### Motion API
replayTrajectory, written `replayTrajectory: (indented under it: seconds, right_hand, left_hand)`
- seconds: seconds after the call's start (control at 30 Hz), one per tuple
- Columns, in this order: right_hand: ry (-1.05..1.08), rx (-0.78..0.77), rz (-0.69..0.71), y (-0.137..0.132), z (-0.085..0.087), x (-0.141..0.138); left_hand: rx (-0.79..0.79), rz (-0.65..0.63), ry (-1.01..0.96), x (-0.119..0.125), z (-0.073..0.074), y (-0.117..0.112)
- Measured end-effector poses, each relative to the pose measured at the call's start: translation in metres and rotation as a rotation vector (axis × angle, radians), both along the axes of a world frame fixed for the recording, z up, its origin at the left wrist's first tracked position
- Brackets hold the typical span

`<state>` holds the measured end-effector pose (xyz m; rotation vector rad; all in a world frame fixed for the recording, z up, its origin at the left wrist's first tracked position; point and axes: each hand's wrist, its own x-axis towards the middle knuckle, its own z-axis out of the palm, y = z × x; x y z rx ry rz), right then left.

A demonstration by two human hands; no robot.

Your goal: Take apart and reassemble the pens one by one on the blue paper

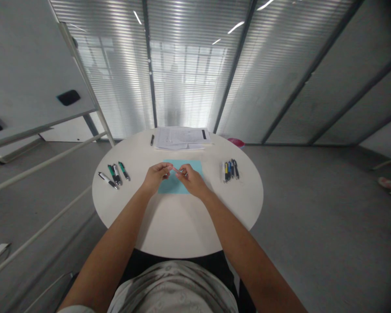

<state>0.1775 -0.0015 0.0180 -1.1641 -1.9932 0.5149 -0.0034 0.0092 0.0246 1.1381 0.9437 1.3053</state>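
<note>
Both my hands meet over a light blue sheet (195, 166) in the middle of a round white table (182, 226). My left hand (155, 175) and my right hand (191, 178) each pinch an end of a small thin pinkish thing (176, 169), too small to name surely, perhaps a pen. Three green and white pens (114, 174) lie on the table to the left of my hands. Several darker pens (230, 170), blue, yellow and black, lie to the right.
A stack of white papers (181, 138) rests at the table's far edge with a dark pen (152, 139) beside it. A whiteboard (29, 78) stands at the left. Glass walls with blinds rise behind. Grey floor surrounds the table.
</note>
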Motion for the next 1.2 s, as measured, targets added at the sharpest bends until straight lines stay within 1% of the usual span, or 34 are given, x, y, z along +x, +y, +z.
replayTrajectory:
  seconds: [0.07, 0.13, 0.27, 0.37, 0.43, 0.53, 0.6, 0.7, 1.0, 1.2]
  right_hand:
    - [0.009, 0.018, -0.034, 0.0008, -0.0003, -0.0003]
    - [-0.004, 0.039, -0.038, 0.001, -0.0001, -0.0002]
    - [-0.036, 0.037, -0.012, 0.0002, 0.0008, 0.001]
    - [-0.063, 0.011, 0.042, -0.0006, 0.0011, 0.0016]
    - [-0.064, -0.01, 0.053, -0.0008, 0.001, 0.0013]
    - [-0.033, -0.024, -0.01, 0.0002, -0.0005, 0.0003]
    - [-0.018, -0.007, -0.045, 0.0017, -0.002, -0.0001]
    - [-0.015, 0.028, -0.051, 0.0032, -0.0033, 0.0003]
    - [-0.067, 0.015, 0.002, -0.0014, 0.001, 0.001]
    - [-0.039, -0.038, 0.064, -0.0016, 0.0001, 0.0016]
  left_hand:
    - [-0.002, 0.002, -0.004, 0.0001, -0.0002, 0.0003]
    - [0.006, -0.002, -0.002, 0.0002, -0.0006, 0.0006]
    - [0.015, -0.005, 0.006, 0.0005, -0.0006, 0.0]
    - [0.019, -0.006, 0.007, 0.001, 0.0006, -0.001]
    - [0.021, -0.006, 0.009, 0.0012, 0.0012, -0.0012]
    - [0.011, 0.009, 0.007, 0.0012, 0.001, -0.0005]
    - [0.005, 0.02, 0.002, 0.0012, 0.0001, 0.0002]
    - [0.012, 0.016, 0.005, 0.0012, -0.0014, 0.0011]
    - [0.028, 0.03, 0.015, 0.0005, -0.0013, 0.002]
    - [0.038, 0.036, 0.019, 0.0003, -0.0034, 0.0025]
